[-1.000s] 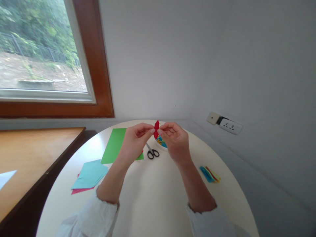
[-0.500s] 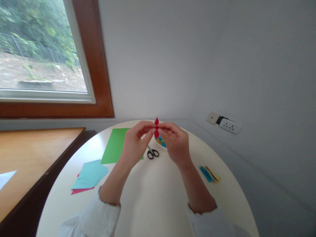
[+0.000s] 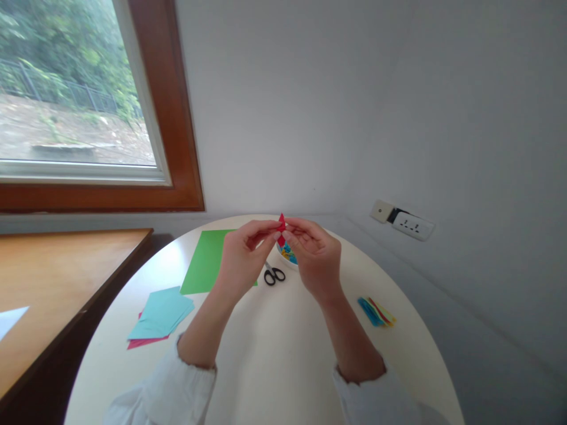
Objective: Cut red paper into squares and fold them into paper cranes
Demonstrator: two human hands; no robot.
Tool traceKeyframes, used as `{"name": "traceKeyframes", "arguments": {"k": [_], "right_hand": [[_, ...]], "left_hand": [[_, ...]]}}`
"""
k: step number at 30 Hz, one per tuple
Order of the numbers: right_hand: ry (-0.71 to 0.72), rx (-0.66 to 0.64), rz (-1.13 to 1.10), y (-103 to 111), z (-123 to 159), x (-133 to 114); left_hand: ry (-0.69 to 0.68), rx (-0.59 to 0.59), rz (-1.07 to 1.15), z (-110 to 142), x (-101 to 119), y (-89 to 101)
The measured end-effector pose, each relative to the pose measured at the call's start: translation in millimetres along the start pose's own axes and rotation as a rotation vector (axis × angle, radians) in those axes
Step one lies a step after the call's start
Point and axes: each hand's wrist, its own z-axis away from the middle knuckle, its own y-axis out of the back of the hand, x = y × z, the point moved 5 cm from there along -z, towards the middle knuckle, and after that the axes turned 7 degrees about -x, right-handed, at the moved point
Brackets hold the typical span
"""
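Observation:
Between my fingertips, above the far part of the table, is a small red folded paper piece (image 3: 282, 219) with a pointed top. My left hand (image 3: 243, 254) pinches its left side and my right hand (image 3: 318, 257) pinches its right side. Fingers cover much of its middle. Behind and below my right hand, a white dish (image 3: 291, 264) of blue and yellow bits shows in part. Black-handled scissors (image 3: 274, 275) lie on the table between my wrists, their blades partly hidden.
A green sheet (image 3: 204, 262) lies behind my left hand. Light blue paper (image 3: 162, 311) rests over pink paper (image 3: 146, 343) at the left. Coloured strips (image 3: 376, 311) lie at the right of the round white table (image 3: 274, 354). A wall socket (image 3: 413, 225) is beyond.
Both hands keep hold of the red paper. My fingers have shifted slightly on it, its tip sits a little lower, and my right hand has moved a touch to the right.

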Motion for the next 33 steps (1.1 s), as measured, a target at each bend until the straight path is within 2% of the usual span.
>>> {"name": "traceKeyframes", "arguments": {"k": [7, 15, 20, 23, 28, 33], "right_hand": [[0.052, 0.052, 0.103, 3.3, 4.3, 1.6], [0.085, 0.041, 0.295, 4.0, 5.7, -2.9], [0.127, 0.038, 0.36, 2.8, 6.2, -7.7], [0.176, 0.042, 0.424, 1.5, 6.0, -12.4], [0.185, -0.039, 0.429, -2.2, 3.2, -9.1], [0.165, -0.08, 0.429, -3.5, 2.7, -5.3]], "left_hand": [[0.009, -0.014, -0.066, -0.4, 0.4, 0.6], [-0.121, -0.061, -0.316, 0.9, 5.8, 0.5], [-0.139, -0.046, -0.441, 0.5, 10.7, 1.7], [-0.122, -0.005, -0.331, 0.3, 6.6, 2.9], [0.032, 0.024, -0.067, -1.6, -7.4, 2.4], [0.052, 0.033, -0.008, -3.1, -7.9, 2.7]]}}
